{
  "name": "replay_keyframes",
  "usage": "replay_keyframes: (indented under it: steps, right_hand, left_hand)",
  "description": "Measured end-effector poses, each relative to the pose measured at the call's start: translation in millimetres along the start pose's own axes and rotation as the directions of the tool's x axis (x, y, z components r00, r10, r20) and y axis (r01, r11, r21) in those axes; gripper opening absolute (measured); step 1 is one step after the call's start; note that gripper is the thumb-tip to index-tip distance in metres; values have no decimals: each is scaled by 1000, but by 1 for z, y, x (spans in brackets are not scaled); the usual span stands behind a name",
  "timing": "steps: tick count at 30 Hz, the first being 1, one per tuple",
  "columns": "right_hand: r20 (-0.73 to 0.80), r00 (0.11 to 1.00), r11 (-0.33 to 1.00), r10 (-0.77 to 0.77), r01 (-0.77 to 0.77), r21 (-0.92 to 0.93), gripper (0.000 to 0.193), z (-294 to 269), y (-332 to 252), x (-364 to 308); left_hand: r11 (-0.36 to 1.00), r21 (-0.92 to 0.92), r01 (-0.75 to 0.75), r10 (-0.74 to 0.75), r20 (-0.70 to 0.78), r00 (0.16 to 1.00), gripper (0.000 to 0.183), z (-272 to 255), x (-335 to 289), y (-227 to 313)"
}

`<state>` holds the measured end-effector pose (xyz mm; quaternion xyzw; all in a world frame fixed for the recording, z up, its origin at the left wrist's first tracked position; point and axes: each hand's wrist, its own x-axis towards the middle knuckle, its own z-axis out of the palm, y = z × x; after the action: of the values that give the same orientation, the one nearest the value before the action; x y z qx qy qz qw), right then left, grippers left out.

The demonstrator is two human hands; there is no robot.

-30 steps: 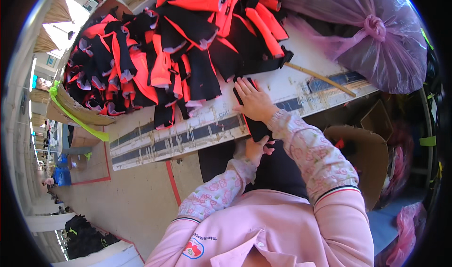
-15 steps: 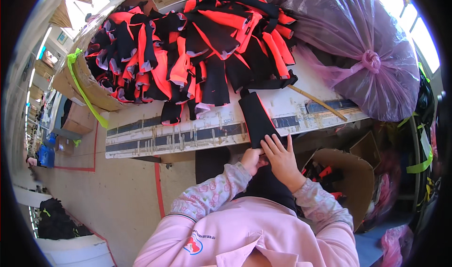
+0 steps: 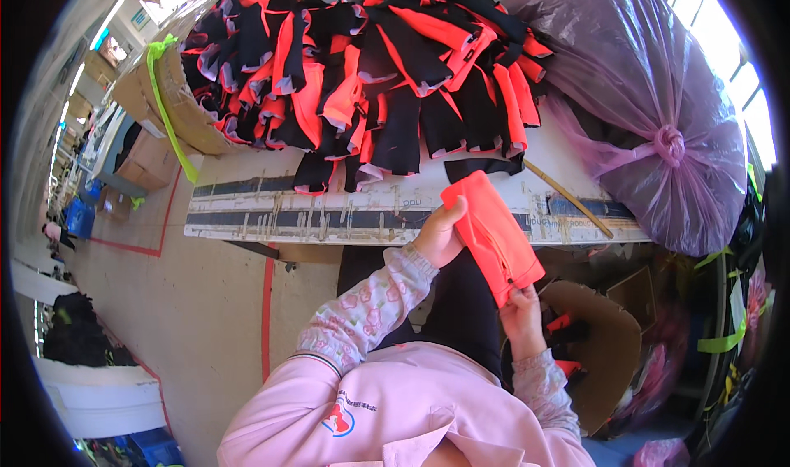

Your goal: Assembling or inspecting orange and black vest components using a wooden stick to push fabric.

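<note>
Between both hands I hold a fabric piece with its bright coral side facing up and a dark zipper-like line along it. My left hand grips its upper left edge, thumb on top. At the lower right end, my right hand pinches the corner near a small dark tab. The piece is raised over the table's front edge. Beyond it lies a large heap of black and coral fabric pieces, and a single black strip rests on the table just behind the held piece.
The white table has a worn, taped front edge. A thin wooden stick lies on it, beside a big knotted purple plastic bag. An open cardboard box with fabric pieces stands at lower right; cardboard borders the heap at left.
The fabric piece has been lifted off the table edge and turned from its black side to its coral side. My hands have moved apart to opposite ends of it.
</note>
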<state>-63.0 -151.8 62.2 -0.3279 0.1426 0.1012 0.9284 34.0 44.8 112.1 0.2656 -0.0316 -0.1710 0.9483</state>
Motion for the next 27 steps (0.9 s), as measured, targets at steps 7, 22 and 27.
replay_keyframes:
  steps: [7,22,27]
  right_hand:
    - [-54,998,999,-38,36,-30,42,4,5,11]
    - [-38,585,237,-810,268,-934,54,-184,-381,-255]
    - [-337,788,308,-516,-197,-931,36,-227,-401,-298]
  left_hand:
    - [978,156,-141,178,-261,949,28,13,7,-12]
    - [644,763,-46,339,-231,912,39,-58,62,95]
    - [439,892,103,500,-339,797,73,-47,152,142]
